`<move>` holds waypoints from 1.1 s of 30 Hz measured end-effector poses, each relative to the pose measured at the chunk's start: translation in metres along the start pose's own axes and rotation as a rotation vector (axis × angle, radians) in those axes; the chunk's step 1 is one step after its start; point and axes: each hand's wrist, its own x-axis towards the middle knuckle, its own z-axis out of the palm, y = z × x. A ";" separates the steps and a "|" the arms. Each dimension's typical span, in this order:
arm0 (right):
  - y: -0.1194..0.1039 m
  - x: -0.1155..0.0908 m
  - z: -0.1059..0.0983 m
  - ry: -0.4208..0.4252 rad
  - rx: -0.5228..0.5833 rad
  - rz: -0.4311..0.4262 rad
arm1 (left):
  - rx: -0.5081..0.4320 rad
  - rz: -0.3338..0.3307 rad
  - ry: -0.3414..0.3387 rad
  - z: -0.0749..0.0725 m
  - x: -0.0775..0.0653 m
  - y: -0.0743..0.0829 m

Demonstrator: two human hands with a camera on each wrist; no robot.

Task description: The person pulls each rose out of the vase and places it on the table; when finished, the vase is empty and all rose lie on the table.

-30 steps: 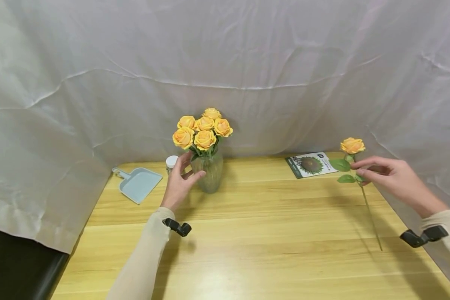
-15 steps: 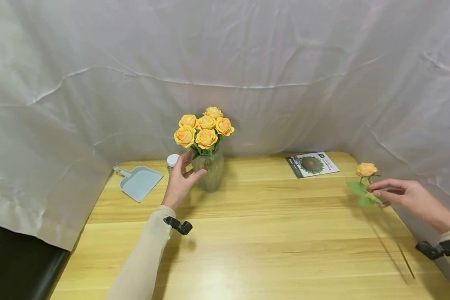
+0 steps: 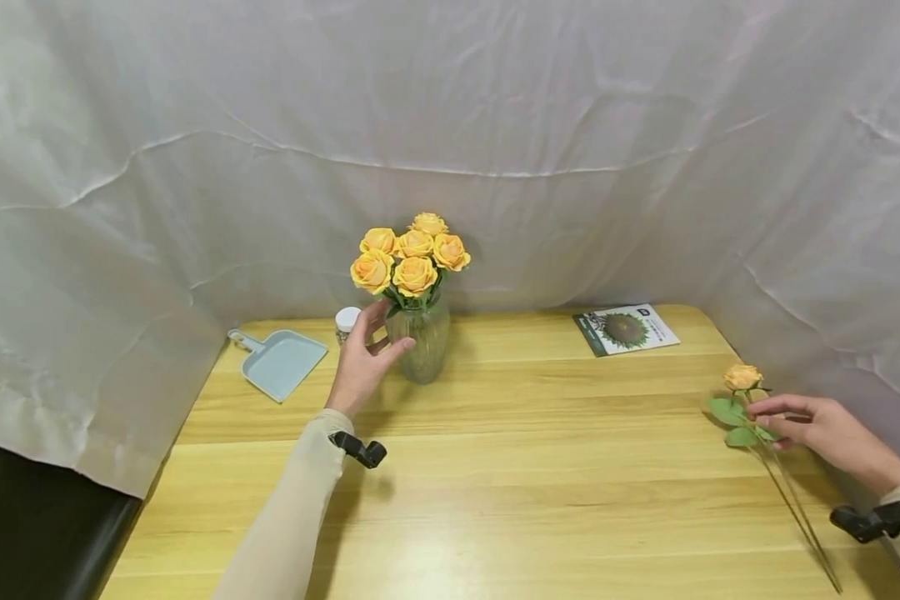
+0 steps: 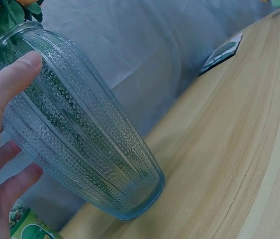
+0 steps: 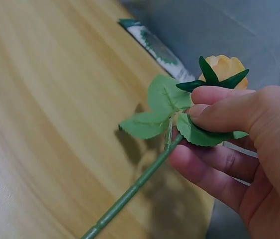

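In the head view my left hand (image 3: pixel 360 367) curls around the upper part of a ribbed clear glass vase (image 3: pixel 430 343), thumb in front and fingers behind. The vase stands upright with a bunch of yellow roses (image 3: pixel 414 277) in it. The left wrist view shows the thumb pressed just below the vase's rim (image 4: pixel 18 31). At the table's right side, my right hand (image 3: pixel 821 429) pinches a single yellow rose (image 3: pixel 742 377) by its stem, just under the bloom among the green leaves (image 5: pixel 167 94). The long stem (image 5: pixel 125 199) slants toward the front right, close over the tabletop.
A light blue dustpan (image 3: pixel 283 365) lies at the back left. Beside the vase, partly behind my left hand, stands a small jar with a white lid (image 3: pixel 347 318). A seed packet (image 3: pixel 626 330) lies at the back right. Grey cloth (image 3: pixel 540 108) hangs behind the wooden table (image 3: pixel 510 483).
My right hand has moved down and toward the front right with the rose, bringing it close to the tabletop. The left hand has stayed at the vase.
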 end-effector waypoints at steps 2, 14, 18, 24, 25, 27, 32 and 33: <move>0.003 -0.001 0.003 -0.004 0.023 0.020 | 0.001 0.000 0.002 0.000 0.000 0.000; 0.019 0.001 0.017 -0.026 0.093 -0.036 | 0.007 -0.004 0.002 0.000 0.000 0.000; 0.022 0.002 0.020 -0.042 0.120 -0.066 | 0.002 -0.001 -0.003 0.000 -0.001 0.001; 0.024 0.003 0.022 -0.064 0.113 -0.048 | 0.005 0.001 -0.003 0.001 0.000 0.002; 0.025 0.003 0.022 -0.066 0.106 -0.041 | 0.005 0.001 -0.001 0.001 0.000 0.003; 0.025 0.003 0.023 -0.052 0.091 -0.023 | 0.001 0.001 0.000 0.001 0.000 0.003; 0.027 0.003 0.023 -0.038 0.076 -0.004 | -0.005 0.004 0.003 0.001 0.000 0.002; 0.027 0.003 0.023 -0.037 0.080 0.001 | -0.005 0.005 0.003 0.001 0.000 0.002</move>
